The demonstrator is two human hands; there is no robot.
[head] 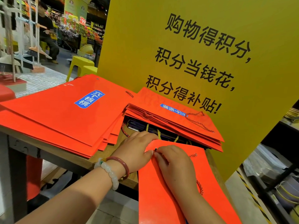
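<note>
On the left of the wooden surface (111, 150) lies a fanned stack of flat bags (64, 113), orange-red with a blue label on the top one. They are all folded shut with nothing in them.

The left hand (137, 147) lies over the top edge of a single red paper bag (153, 199), which hangs off the near edge of the surface towards the person. Its fingers are curled over the rim and its thumb is pressed beside the small metal eyelet (155, 149), so this grip is closed on the bag and steadies it.

The right hand (174, 162) meets it at the same eyelet, with fingertips pinched together. It appears to hold the end of the cord handle (200, 188), though the spot is too small to be sure. The rest of the cord loops out below the wrist and reaches the bag's other hole.

I judge the step to be fitting the handle: the cord end is being fed through the eyelet. The next move calls for a fine push through the hole while the left thumb keeps the paper from buckling. The cord must then be secured on the inner side.

To the right sits a second stack of red bags (186, 125), also flat and empty, resting on dark bags with yellow cords (161, 135). A yellow sign (194, 46) with black characters stands behind.
</note>
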